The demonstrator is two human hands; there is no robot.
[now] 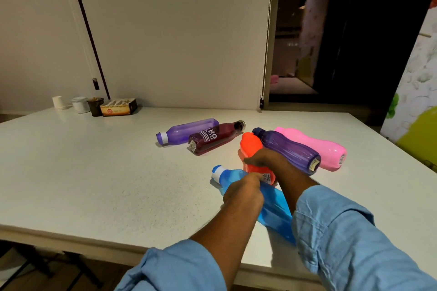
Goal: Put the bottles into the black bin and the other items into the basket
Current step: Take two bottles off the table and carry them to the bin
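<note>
looking down from the head camera, the left hand (243,188) is wrapped around the blue bottle (272,208), which lies on the white table (94,184) at about 5 o'clock from the table's middle. the right hand (264,158) is curled over the orange bottle (254,156), just beside the blue one at its 12 o'clock. both hands look closed on their bottles, but i cannot tell if either bottle is off the table yet. so the step looks like picking up bottles, and it seems to be an early one, because all the bottles are out on the table. the black bin and the basket are not in sight, so the next move calls for lifting both bottles and finding the bin. the dark purple bottle (287,150) touches the orange one on its 3 o'clock side and may roll when that one is pulled out. the pink bottle (316,149) lies behind it. the maroon bottle (215,138) and the light purple bottle (186,131) lie at 11 o'clock, a bit apart. far off at 10 o'clock by the wall are cups (71,103) and a small box (119,107), well out of the way.
</note>
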